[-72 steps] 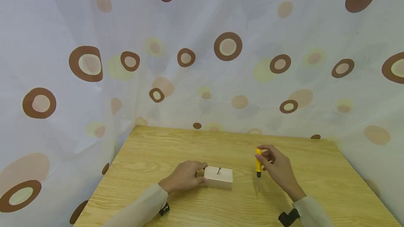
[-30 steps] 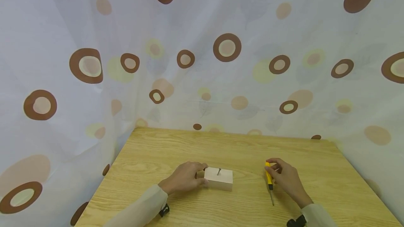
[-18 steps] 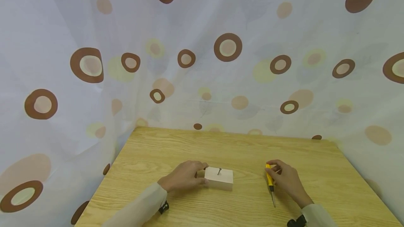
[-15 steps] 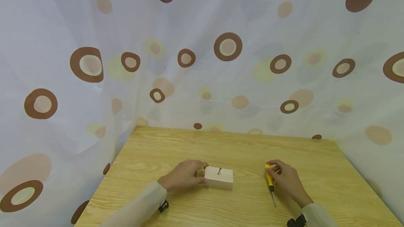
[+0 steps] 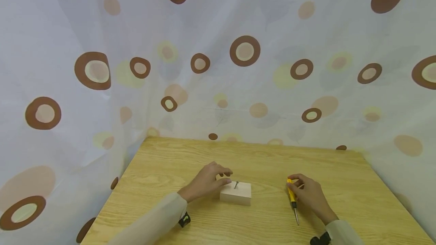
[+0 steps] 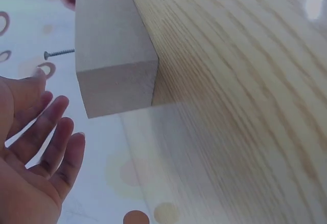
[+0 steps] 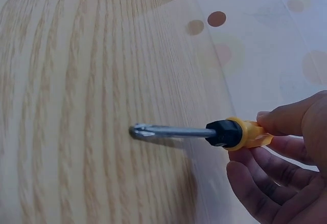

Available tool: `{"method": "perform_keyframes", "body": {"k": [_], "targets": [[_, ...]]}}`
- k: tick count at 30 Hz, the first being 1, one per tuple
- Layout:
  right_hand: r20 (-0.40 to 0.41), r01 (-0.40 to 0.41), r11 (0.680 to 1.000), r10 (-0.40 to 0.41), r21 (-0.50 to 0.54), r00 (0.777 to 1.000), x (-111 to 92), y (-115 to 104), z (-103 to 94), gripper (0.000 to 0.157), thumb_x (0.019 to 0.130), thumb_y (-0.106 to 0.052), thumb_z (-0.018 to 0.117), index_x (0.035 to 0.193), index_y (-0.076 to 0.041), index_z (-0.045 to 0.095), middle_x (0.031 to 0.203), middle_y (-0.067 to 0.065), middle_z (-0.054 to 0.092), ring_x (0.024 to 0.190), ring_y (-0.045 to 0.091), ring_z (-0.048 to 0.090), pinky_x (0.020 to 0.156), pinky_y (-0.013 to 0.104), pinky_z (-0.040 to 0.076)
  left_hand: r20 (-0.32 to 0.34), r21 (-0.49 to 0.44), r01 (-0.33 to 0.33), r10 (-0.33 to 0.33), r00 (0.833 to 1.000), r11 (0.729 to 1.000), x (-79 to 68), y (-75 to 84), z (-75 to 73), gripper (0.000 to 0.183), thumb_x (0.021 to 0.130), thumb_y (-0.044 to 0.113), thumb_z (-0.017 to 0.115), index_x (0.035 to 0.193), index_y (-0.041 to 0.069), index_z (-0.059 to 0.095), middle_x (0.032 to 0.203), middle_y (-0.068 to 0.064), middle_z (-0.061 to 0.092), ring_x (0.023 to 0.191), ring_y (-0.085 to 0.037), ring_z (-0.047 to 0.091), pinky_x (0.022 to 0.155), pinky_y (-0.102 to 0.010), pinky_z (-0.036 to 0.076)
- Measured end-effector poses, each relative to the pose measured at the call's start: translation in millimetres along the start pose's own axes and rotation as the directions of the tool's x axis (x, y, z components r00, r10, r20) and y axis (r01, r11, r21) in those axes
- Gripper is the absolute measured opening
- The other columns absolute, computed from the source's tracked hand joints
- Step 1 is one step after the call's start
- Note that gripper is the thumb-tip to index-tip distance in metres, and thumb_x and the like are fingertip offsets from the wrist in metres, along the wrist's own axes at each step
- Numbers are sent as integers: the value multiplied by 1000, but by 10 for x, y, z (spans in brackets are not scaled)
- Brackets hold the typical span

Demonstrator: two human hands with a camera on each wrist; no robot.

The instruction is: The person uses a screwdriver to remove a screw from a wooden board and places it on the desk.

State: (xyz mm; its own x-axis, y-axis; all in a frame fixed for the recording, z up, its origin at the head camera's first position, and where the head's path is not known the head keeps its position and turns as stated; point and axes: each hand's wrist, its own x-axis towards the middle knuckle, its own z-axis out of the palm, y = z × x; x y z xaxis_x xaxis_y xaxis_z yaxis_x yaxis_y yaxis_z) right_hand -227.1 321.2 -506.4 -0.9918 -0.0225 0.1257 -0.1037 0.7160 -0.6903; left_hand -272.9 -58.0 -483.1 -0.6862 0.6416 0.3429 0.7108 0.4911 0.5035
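Note:
A pale wooden block (image 5: 235,198) lies on the table, with a screw (image 5: 236,185) standing up from its top, leaning slightly. In the left wrist view the threaded shank of the screw (image 6: 60,54) is exposed well above the block (image 6: 117,35). My left hand (image 5: 208,180) hovers over the block's left end, fingers loosely bent and holding nothing; the left wrist view shows it apart from block and screw. To the right, my right hand (image 5: 308,194) pinches a yellow-handled screwdriver (image 5: 291,196) by the handle. Its cross-shaped tip (image 7: 140,131) points down near the tabletop; contact is unclear.
The wood-grain table (image 5: 184,154) spreads under both hands. A pale curtain (image 5: 218,86) with brown and beige circles hangs along the back and sides. A black strap-on camera (image 5: 320,239) sits on the right wrist, another (image 5: 184,219) on the left.
My left hand has let go of the block's left end and risen above it. Earlier, the right hand lowered the screwdriver rightward and toward me; lately it has hardly moved.

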Motion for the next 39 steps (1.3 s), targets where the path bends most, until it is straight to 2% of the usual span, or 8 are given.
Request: {"method": "perform_keyframes", "body": {"k": [6, 11, 17, 25, 31, 39], "targets": [[6, -3, 1000, 3, -20, 1000, -31, 17, -15, 34, 99, -20, 71, 126, 1, 66, 90, 4, 70, 73, 14, 66, 57, 28, 54, -7, -67, -14, 14, 1000, 998, 54, 57, 66, 25, 99, 22, 71, 122, 13, 77, 115, 7, 75, 99, -16, 65, 77, -21, 49], [1, -9, 1000, 9, -22, 1000, -56, 14, -39, 34, 99, -20, 71, 126, 0, 67, 92, 5, 70, 76, 15, 66, 58, 28, 53, 5, -98, -66, 67, 998, 993, 84, 95, 95, 22, 98, 20, 72, 118, 16, 79, 111, 11, 75, 93, -9, 60, 78, -22, 46], [6, -16, 1000, 16, 5, 1000, -61, 12, -49, 35, 99, -19, 71, 126, 2, 66, 93, 6, 71, 72, 16, 65, 56, 29, 54, -13, -115, -123, 122, 992, 986, 111, 102, 120, 19, 94, 16, 74, 112, 18, 81, 108, 13, 76, 88, 1, 59, 82, -24, 44], [20, -29, 1000, 29, 6, 999, -88, -6, -65, 37, 100, -21, 70, 127, 3, 65, 92, 5, 70, 72, 15, 64, 55, 29, 53, -20, -107, -97, 95, 995, 989, 95, 102, 179, 15, 95, 17, 74, 108, 16, 82, 104, 12, 76, 81, 0, 53, 69, -18, 46], [23, -31, 999, 30, 20, 999, -100, 1, -62, 36, 100, -20, 70, 127, 2, 65, 93, 6, 70, 74, 17, 65, 57, 29, 54, -41, -82, -108, 105, 994, 991, 126, 119, 208, 12, 93, 15, 76, 103, 14, 82, 100, 10, 76, 82, 1, 55, 70, -17, 47], [19, -45, 998, 45, 31, 999, -98, 7, -68, 35, 99, -18, 70, 128, 1, 65, 93, 7, 69, 72, 17, 65, 57, 30, 55, -87, -49, -110, 106, 991, 993, 148, 145, 228, 11, 90, 23, 79, 96, 14, 80, 92, 11, 74, 82, 2, 58, 73, -17, 49]]}}
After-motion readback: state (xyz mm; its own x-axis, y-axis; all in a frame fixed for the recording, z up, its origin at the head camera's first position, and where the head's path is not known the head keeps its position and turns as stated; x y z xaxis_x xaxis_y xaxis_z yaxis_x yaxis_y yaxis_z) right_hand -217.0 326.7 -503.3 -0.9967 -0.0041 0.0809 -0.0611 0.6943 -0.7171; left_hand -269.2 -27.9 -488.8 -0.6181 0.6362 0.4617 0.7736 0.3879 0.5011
